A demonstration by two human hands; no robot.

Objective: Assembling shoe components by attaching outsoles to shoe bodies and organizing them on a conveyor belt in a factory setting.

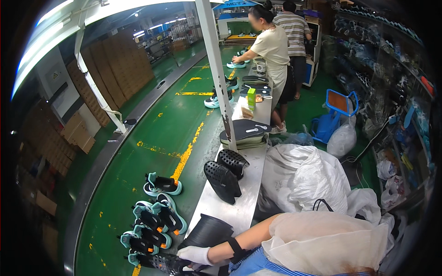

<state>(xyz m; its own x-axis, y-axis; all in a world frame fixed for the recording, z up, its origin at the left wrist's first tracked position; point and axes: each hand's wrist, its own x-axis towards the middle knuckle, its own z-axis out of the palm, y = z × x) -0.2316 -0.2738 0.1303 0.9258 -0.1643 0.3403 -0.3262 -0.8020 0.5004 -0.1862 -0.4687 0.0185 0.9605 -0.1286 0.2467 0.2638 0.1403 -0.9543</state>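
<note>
My left hand (195, 255), in a white glove with a black band on the forearm, reaches left over the edge of the steel table (244, 202). Its curled fingers close on a black and teal shoe (159, 263) at the near end of the green conveyor belt (138, 184). Several matching shoes (154, 221) lie in a row just beyond it, and one more shoe (162, 185) sits farther up. A black curved stack of soles (208, 232) sits on the table right above my wrist. My right hand is out of view.
Two black perforated insoles (225, 172) and a stack of dark insoles (244, 132) lie on the table by a white post (221, 87). White plastic bags (308, 177) pile up on the right. Two people (276, 50) work farther down the line. Cardboard boxes (115, 69) line the left.
</note>
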